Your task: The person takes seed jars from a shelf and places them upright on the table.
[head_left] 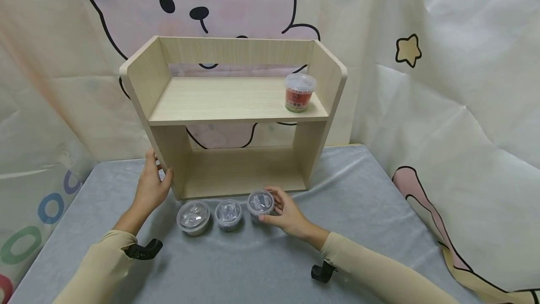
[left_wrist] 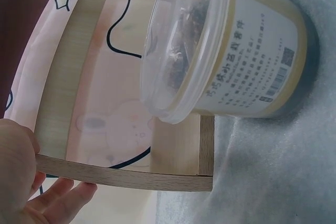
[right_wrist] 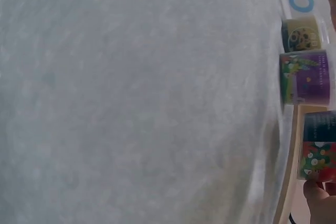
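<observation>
The person's left forearm (head_left: 94, 269) and right forearm (head_left: 379, 269), both in beige sleeves, reach inward from the lower corners of the head view. The left hand (head_left: 153, 184), farther forward, is in a grip, its thumb opposite bent fingers (left_wrist: 68, 203). The right hand (head_left: 291, 215) points leftward, thumb and fingertips set in a pinch.

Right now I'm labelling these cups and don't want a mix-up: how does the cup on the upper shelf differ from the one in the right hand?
The shelf cup stands on the upper shelf, untouched; the held cup is gripped by the right hand. The shelf cup's visible side is mostly red; the held cup's shows dark blue beside a red-and-green pattern. Both have see-through lids.
</observation>
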Demonstrator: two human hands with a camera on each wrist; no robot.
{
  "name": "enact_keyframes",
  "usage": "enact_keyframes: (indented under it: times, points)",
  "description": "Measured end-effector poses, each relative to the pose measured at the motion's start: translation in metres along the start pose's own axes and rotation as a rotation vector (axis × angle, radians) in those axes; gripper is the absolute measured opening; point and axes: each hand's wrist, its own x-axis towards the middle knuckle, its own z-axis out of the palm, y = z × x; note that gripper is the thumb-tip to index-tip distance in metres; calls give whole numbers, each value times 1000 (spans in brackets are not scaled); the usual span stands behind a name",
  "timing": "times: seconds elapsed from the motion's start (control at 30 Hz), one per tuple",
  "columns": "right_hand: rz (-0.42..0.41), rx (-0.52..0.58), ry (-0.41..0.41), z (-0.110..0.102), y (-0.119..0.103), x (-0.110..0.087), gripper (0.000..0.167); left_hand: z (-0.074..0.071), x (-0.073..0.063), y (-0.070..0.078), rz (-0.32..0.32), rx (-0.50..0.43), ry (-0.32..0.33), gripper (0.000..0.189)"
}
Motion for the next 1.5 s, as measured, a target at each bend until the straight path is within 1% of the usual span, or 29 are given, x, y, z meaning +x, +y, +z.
enact_keyframes:
  times: [0.27,0.5,0.87,1.07,1.3,1.5]
  points:
    - [11,11,-3,0,9,4,74,-2,1,5,-3,0,-7,65]
    - [15,22,-16,-2,16,5,76,0,4,3,8,-1,-1,65]
    - [44,29,-59,-4,26,4,76,0,3,5,8,-5,-2,64]
    - [54,31,-70,-5,29,3,77,2,1,3,10,-5,-2,65]
    - [46,43,-86,-6,31,3,77,2,0,3,2,-12,4,64]
    - [30,58,-122,-7,30,3,80,2,-1,1,7,-8,12,63]
